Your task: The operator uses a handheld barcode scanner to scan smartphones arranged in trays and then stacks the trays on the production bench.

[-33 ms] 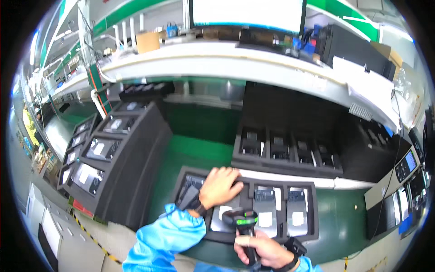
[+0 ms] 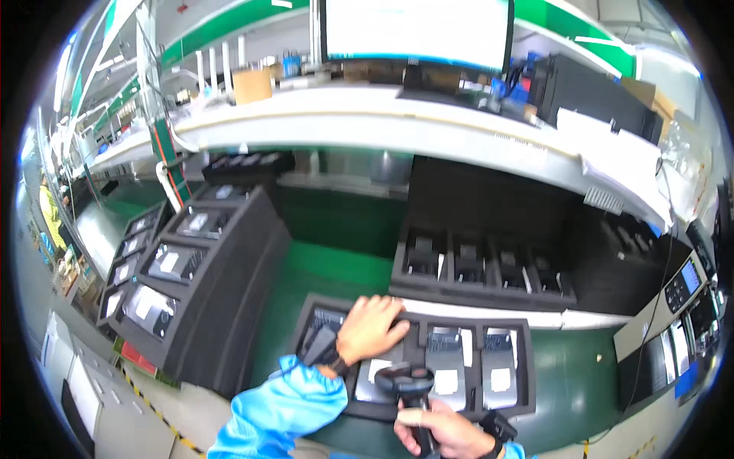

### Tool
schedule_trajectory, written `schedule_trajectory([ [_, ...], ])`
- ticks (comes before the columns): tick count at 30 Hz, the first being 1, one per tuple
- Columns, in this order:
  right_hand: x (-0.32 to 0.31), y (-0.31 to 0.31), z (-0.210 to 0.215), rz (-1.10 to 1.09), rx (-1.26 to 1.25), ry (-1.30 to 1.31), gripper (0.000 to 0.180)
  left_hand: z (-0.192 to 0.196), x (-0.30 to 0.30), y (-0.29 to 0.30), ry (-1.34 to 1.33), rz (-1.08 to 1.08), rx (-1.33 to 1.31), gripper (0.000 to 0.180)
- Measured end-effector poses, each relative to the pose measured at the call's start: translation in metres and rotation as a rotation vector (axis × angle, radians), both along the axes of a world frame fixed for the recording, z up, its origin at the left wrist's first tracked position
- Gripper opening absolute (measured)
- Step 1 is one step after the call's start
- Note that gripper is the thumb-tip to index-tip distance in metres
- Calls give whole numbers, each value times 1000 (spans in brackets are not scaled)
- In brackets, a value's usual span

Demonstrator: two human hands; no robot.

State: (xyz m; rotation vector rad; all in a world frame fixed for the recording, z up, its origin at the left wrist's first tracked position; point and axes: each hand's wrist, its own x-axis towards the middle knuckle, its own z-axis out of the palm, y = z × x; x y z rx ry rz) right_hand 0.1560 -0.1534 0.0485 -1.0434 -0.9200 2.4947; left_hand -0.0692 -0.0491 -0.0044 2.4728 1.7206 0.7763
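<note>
My left hand (image 2: 371,330) lies with fingers stretched out over the far part of a black foam tray (image 2: 529,359), covering the upper part of one flat device. My right hand (image 2: 447,430) grips the handle of a black handheld barcode scanner (image 2: 405,379). The scanner's head is above the near part of the tray, beside a flat device with a white label (image 2: 375,382). Two more dark and silver flat devices with white labels, one in the middle (image 2: 446,353) and one at the right (image 2: 499,363), sit in their own slots. Another, at the tray's left, is partly hidden by my left wrist.
Stacked black foam trays (image 2: 229,306) with labelled devices stand at the left. Another filled tray (image 2: 482,283) is behind the near one. A monitor (image 2: 417,34) stands on the white shelf (image 2: 367,126) above. At the right is a grey machine with a small display (image 2: 673,294).
The green light on the scanner head has gone out. The scene sits slightly lower in the view; both hands keep about the same places at the tray.
</note>
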Motion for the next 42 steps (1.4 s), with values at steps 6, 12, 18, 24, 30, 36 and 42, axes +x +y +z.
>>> schedule_trajectory([
  [6,51,-2,29,-60,312,-118,31,6,6,-3,97,31,25,46],
  [12,156,17,13,-634,663,-466,14,4,10,-4,124,70,28,56],
  [18,262,50,-23,-771,1122,-1349,42,7,14,-3,148,108,-28,59],
  [24,304,75,-64,-783,1069,-1450,44,9,15,-1,111,130,-70,56],
  [30,321,102,-98,-976,926,-1237,16,15,13,0,-62,30,-62,50],
  [36,322,103,-101,-945,837,-1298,26,13,0,10,-356,-141,-120,27],
  [42,318,103,-98,-957,842,-1290,27,10,-9,12,-668,-218,-202,5],
])
